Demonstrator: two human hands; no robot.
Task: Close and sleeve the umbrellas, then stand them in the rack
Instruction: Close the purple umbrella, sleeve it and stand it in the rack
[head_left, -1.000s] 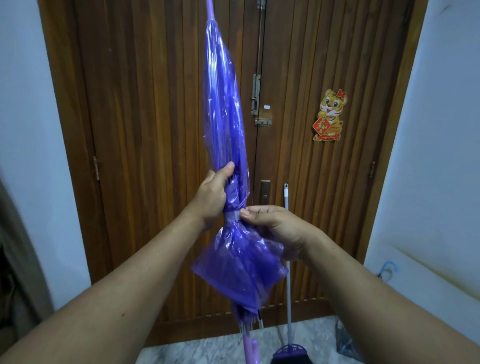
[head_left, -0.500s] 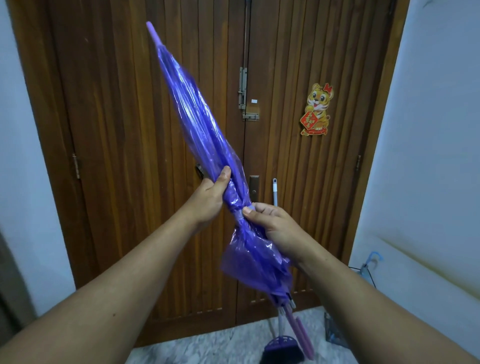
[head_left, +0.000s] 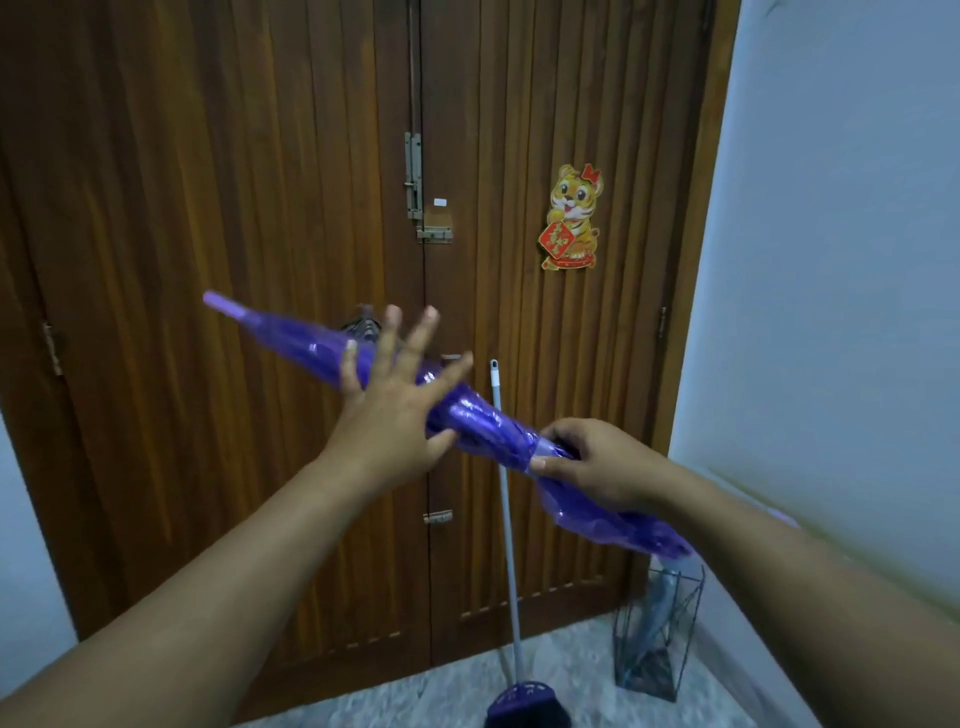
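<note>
A closed purple umbrella (head_left: 483, 415) in a clear plastic sleeve lies nearly level in front of me, its tip pointing up and left. My right hand (head_left: 597, 462) grips it at the tie band near its lower half. My left hand (head_left: 395, 405) is spread open in front of the umbrella's middle, fingers apart, palm against the sleeve. A black wire umbrella rack (head_left: 657, 634) stands on the floor at the lower right, by the wall, with a bluish sleeved umbrella (head_left: 655, 608) inside it.
A closed wooden double door (head_left: 260, 260) fills the view ahead, with a tiger sticker (head_left: 571, 218) on it. A broom (head_left: 506, 519) with a purple head leans against the door. A white wall (head_left: 831, 260) is on the right. The floor is grey stone.
The umbrella has swung from upright down to nearly level, tip to the left. My left hand has let go and spread open. The rack has come into view.
</note>
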